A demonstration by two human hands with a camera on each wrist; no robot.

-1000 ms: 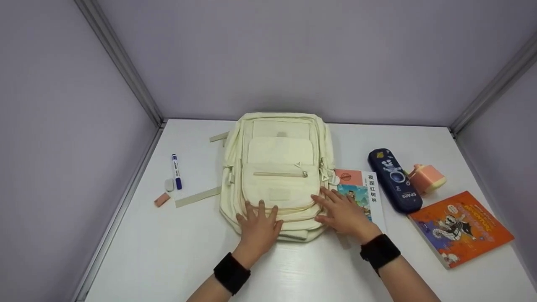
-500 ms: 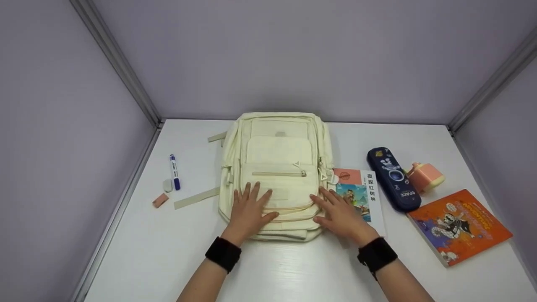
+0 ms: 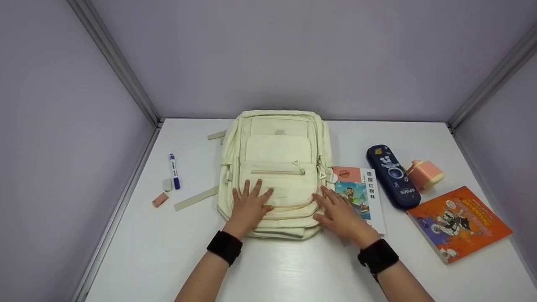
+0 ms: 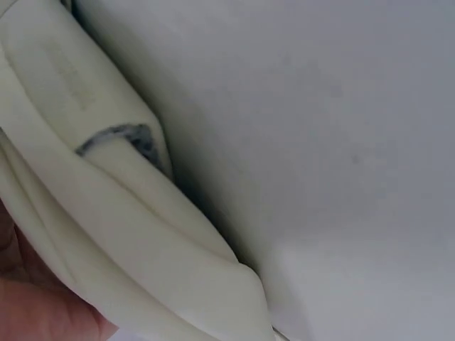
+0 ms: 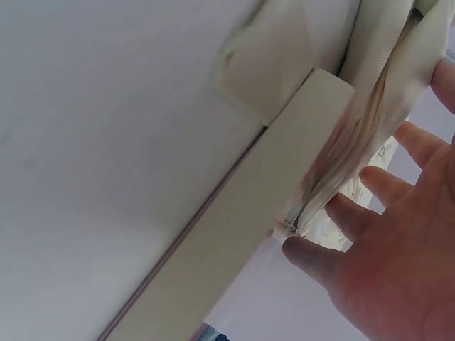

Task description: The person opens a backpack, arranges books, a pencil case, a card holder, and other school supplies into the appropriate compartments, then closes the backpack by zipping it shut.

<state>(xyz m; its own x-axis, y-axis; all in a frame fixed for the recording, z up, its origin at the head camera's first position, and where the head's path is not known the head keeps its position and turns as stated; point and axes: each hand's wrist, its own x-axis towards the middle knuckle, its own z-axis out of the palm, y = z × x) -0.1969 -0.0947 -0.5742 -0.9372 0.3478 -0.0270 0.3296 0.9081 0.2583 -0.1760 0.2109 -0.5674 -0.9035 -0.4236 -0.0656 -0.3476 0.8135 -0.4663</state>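
Note:
A cream backpack [image 3: 279, 149] lies flat on the white table, front pocket and short zipper facing up. My left hand [image 3: 247, 209] rests on the lower left of its front with the fingers spread; in the left wrist view only part of that hand [image 4: 35, 309] shows beside the folded fabric. At the lower right edge, my right hand [image 3: 342, 214] touches the bag with spread fingers, its wrist side over a book with a coral and white cover [image 3: 354, 178]. The right wrist view shows these fingers against the bag's side, near the book's pale edge [image 5: 242, 220].
Right of the book lie a navy pencil case [image 3: 393, 176], a pink and cream boxy object [image 3: 426, 174] and an orange book [image 3: 459, 224]. On the left are a blue marker [image 3: 174, 172], a whitish eraser-like piece [image 3: 167, 185] and a pinkish-brown block [image 3: 160, 199]. Walls enclose the table.
My left hand has moved up and left from the bag's bottom edge onto its lower front, then stayed there. My right hand has kept its place at the lower right.

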